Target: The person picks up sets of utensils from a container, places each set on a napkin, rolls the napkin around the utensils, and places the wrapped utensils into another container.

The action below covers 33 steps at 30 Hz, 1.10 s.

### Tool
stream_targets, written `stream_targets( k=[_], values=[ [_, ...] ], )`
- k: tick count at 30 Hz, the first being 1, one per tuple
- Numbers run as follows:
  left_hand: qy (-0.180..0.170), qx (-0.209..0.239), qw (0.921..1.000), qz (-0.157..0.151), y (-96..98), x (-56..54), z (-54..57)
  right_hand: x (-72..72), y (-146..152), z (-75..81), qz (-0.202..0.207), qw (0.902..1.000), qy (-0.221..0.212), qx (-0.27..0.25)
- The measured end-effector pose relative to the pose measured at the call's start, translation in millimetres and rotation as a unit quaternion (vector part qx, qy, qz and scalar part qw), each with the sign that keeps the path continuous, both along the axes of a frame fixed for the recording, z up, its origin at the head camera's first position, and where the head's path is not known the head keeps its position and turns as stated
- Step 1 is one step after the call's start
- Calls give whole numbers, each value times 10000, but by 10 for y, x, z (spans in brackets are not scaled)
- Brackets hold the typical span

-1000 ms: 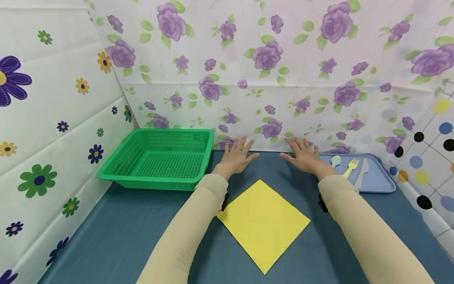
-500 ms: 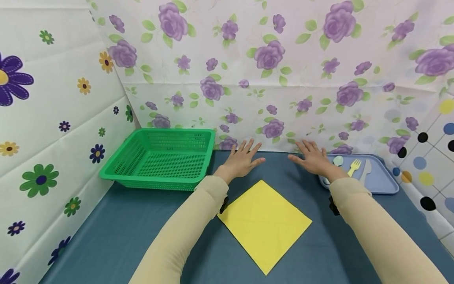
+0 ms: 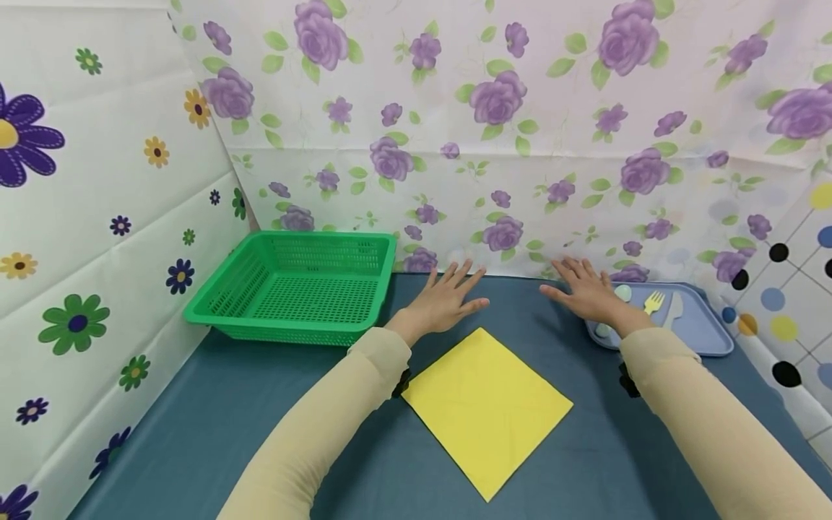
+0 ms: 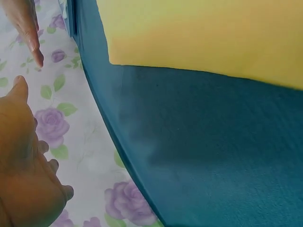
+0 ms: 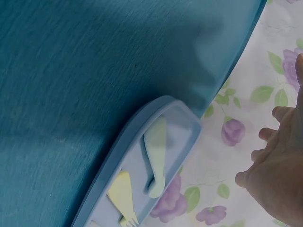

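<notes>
My left hand (image 3: 443, 302) is held above the blue table with its fingers spread, between the green basket and the yellow square cloth (image 3: 487, 415). Nothing is in it. In the left wrist view its palm side (image 4: 28, 165) shows with the fingers stretched away. My right hand (image 3: 586, 295), likewise spread and holding nothing, hovers at the left end of the light blue tray (image 3: 705, 332) and covers part of it. On that tray lie a pale green spoon (image 5: 156, 146), a yellow fork (image 3: 653, 302) and a whitish knife (image 3: 674, 309).
A green plastic basket (image 3: 377, 307) with perforated walls stands at the back left. A flowered sheet (image 3: 442, 108) rises behind the table's rear edge, and more patterned sheets hang at the left (image 3: 84, 238) and right (image 3: 796, 303). The dark blue tabletop (image 3: 195, 433) surrounds the cloth.
My right hand has moved right, further over the tray's left end. The left hand has shifted slightly right and nearer to me. Basket, cloth and tray stay where they were.
</notes>
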<state>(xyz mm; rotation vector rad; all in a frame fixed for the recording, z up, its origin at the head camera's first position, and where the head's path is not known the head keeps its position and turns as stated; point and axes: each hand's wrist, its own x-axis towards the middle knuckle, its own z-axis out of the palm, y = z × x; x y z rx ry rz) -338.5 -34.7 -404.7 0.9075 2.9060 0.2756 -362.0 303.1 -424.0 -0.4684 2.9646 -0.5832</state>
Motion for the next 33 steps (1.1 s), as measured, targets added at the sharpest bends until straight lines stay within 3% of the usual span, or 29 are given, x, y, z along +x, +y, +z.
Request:
stream_targets(
  k=[5,12,27,33],
  values=[
    [-50,78,9999,-100,-35,29,-21,20,50,63,-32,10000,-71,45],
    [-59,219,9993,-286,-122,160,-17,31,124,121,42,10000,-31,-52],
    [-147,172,9974,-677,-302,407,-80,109,361,135,21,9999,5,-103],
    [-209,322,9955,-866,-357,539,-126,140,455,62,-17,10000,9,-79]
  ],
)
